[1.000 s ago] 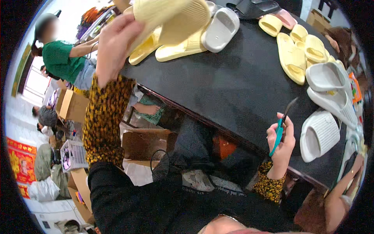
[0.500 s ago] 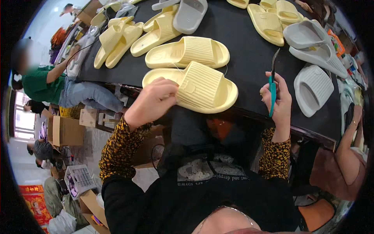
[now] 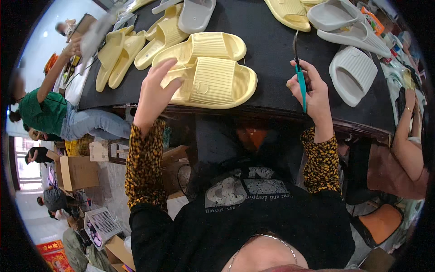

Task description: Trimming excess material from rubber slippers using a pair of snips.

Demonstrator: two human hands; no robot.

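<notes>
near edge of a black work table, seen from above the person's chest; both forearms, in spotted yellow-and-black sleeves, rise from the lower edge. left hand: fingers spread fairly wide, fingertips resting on the near left end of a pale yellow slide sandal that lies flat, ribbed strap up, at the near edge of the table; the hand touches it without closing around it. right hand: fingers curled tight around the teal handle of a pair of thread snips, held upright with the dark blades pointing to the far side, just right of the sandal and apart from it. directly behind the near sandal, touching it, lies a second yellow sandal. far left: more yellow sandals in a loose row. far centre: one grey sandal. right of the snips: a white ribbed sandal, and beyond it two grey sandals. at the left rim a seated co-worker in a green top reaches toward the table; at the right rim another person's bare arm shows.
</notes>
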